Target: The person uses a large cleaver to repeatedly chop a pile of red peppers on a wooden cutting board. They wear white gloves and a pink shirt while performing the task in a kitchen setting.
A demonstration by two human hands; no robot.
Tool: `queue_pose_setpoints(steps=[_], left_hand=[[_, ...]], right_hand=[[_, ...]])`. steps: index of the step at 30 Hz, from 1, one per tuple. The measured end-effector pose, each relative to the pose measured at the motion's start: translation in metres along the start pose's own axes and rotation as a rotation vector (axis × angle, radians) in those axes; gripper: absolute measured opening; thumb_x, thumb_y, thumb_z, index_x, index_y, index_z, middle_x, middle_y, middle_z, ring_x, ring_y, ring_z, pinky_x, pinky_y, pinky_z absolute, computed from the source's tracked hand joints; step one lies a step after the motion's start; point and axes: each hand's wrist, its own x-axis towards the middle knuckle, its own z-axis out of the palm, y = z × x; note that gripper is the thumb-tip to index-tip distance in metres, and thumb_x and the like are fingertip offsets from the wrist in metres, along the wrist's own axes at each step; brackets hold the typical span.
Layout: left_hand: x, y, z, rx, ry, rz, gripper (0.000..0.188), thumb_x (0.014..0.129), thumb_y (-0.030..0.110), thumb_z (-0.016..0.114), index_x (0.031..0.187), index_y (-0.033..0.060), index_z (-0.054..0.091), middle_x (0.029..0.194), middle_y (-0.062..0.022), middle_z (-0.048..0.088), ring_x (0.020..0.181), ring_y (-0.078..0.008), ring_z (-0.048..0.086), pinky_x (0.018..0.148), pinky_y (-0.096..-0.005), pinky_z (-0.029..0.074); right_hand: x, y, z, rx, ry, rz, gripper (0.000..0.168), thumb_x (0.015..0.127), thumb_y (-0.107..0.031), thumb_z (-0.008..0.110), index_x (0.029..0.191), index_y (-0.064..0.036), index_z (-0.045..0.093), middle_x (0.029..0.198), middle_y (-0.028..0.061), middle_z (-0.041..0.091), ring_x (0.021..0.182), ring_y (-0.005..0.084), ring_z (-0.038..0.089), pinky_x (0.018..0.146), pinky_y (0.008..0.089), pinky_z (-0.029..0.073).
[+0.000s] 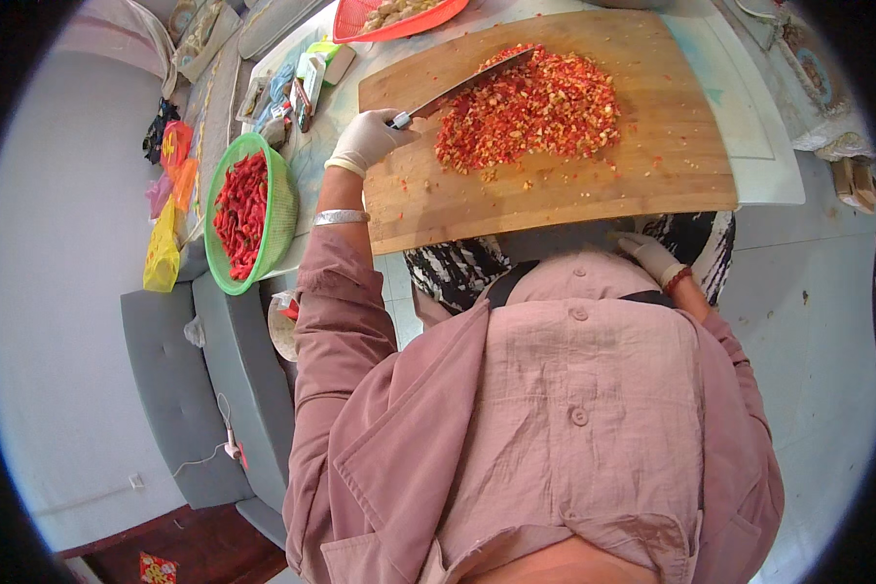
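Note:
My left hand (pixel 371 140), in a pale glove, grips the handle of a kitchen knife (pixel 474 79). The blade reaches up and right, its far end over a spread heap of chopped red chillies (pixel 533 109) with pale bits mixed in. This heap lies on a large wooden cutting board (pixel 671 146), whose near edge juts over my lap. Lower down, my gloved right hand (pixel 648 257) rests at my lap beside the patterned trousers (pixel 690 241), just below the board's edge. No object shows in it; its fingertips are in shadow.
A green plastic basket (pixel 286 212) of whole red chillies stands at the table's left edge. Behind it are a blue plastic bag (pixel 281 84) and small boxes (pixel 312 73). A red basket (pixel 409 29) with pale pieces sits beyond the board. A grey sofa (pixel 226 365) is at left.

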Motion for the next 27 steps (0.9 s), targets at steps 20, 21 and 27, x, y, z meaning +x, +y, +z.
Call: queue_pose_setpoints(steps=[20, 21, 27], left_hand=[[-0.047, 0.055, 0.029, -0.548, -0.019, -0.163, 0.047, 0.087, 0.049, 0.051, 0.071, 0.0043, 0.057, 0.050, -0.0002, 0.045, 0.037, -0.0097, 0.040, 0.036, -0.0249, 0.033], [-0.042, 0.052, 0.042, -0.467, -0.075, -0.241, 0.047, 0.087, 0.048, 0.052, 0.072, 0.0034, 0.058, 0.051, -0.0008, 0.045, 0.038, -0.0107, 0.040, 0.038, -0.0262, 0.036], [-0.042, 0.055, 0.054, -0.437, -0.062, -0.219, 0.051, 0.084, 0.051, 0.054, 0.071, 0.0023, 0.057, 0.052, -0.0028, 0.047, 0.039, -0.0122, 0.043, 0.037, -0.0274, 0.035]], right_hand=[[0.000, -0.005, 0.001, 0.161, -0.019, 0.027, 0.039, 0.091, -0.027, 0.043, 0.122, -0.004, 0.053, 0.119, 0.0129, 0.056, 0.106, 0.0190, 0.054, 0.091, 0.0276, 0.039], [-0.001, -0.007, 0.000, 0.113, -0.018, 0.010, 0.039, 0.091, -0.027, 0.043, 0.122, -0.004, 0.053, 0.119, 0.0129, 0.056, 0.106, 0.0190, 0.054, 0.091, 0.0276, 0.039], [-0.002, -0.002, 0.000, 0.008, 0.008, -0.030, 0.039, 0.091, -0.028, 0.044, 0.121, -0.006, 0.054, 0.119, 0.0119, 0.056, 0.105, 0.0196, 0.054, 0.090, 0.0277, 0.040]])
